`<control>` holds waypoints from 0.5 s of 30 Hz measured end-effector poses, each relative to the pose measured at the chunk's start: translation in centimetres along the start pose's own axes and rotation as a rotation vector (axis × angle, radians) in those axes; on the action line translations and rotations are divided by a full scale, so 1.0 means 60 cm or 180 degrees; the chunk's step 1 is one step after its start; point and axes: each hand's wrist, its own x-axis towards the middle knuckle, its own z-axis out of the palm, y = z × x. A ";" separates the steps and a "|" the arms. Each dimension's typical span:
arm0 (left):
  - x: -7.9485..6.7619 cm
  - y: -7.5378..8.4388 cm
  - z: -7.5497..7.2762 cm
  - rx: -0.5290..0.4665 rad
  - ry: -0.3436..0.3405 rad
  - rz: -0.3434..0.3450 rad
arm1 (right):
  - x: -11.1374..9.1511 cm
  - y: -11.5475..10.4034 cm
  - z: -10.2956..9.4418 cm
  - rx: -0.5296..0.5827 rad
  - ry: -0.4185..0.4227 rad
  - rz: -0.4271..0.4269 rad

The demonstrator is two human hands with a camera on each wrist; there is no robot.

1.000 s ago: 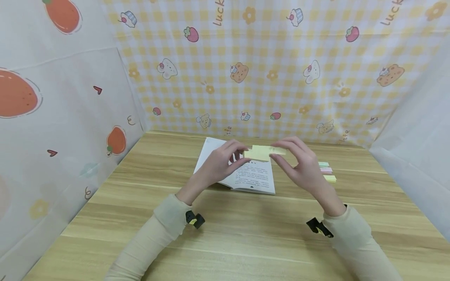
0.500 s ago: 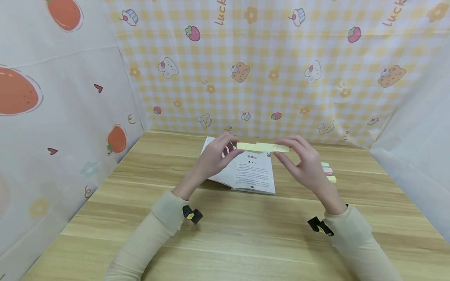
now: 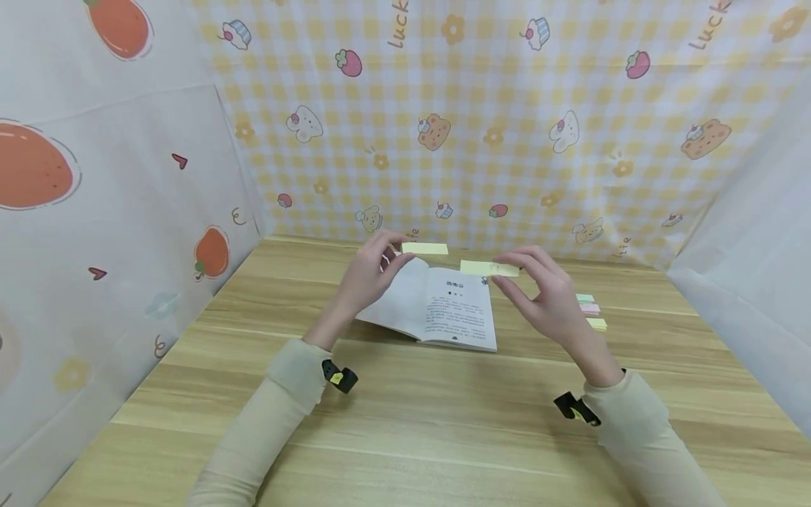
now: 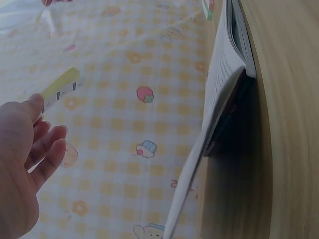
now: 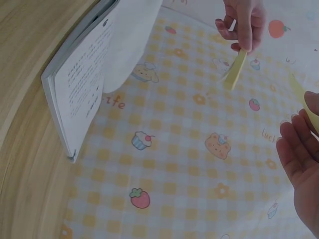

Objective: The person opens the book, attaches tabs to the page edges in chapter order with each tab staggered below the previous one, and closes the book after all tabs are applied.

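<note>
My left hand pinches one end of a narrow yellow sticky-note pad between thumb and fingers, above the far left of the open book. In the left wrist view, dark printed marks show along the pad's side. Thumb and fingers of my right hand pinch a yellow sticky-note strip with faint marks near its held end. It hangs over the book's far right corner, and a gap separates it from the pad. Seen from the right wrist, the strip looks thin.
Right of the book, partly behind my right hand, green, pink and yellow sticky-note stacks lie on the wooden table. The book's left page bulges up. A checked cloth hangs behind the table.
The strip and pad overlapped a second ago and are now apart. My left hand has moved left and away from me with the pad; my right hand has hardly moved.
</note>
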 end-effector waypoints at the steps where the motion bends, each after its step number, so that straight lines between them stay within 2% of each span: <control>1: -0.001 -0.004 -0.001 0.0014 0.0010 -0.0044 | 0.000 0.000 0.000 0.0000 -0.0006 -0.0002; 7: -0.005 -0.024 -0.009 0.0073 0.0086 -0.0311 | -0.001 0.001 0.003 0.0018 -0.0007 -0.0007; 15: -0.012 -0.047 -0.026 0.0107 0.0195 -0.1055 | -0.002 0.002 0.004 0.0053 -0.0078 0.0006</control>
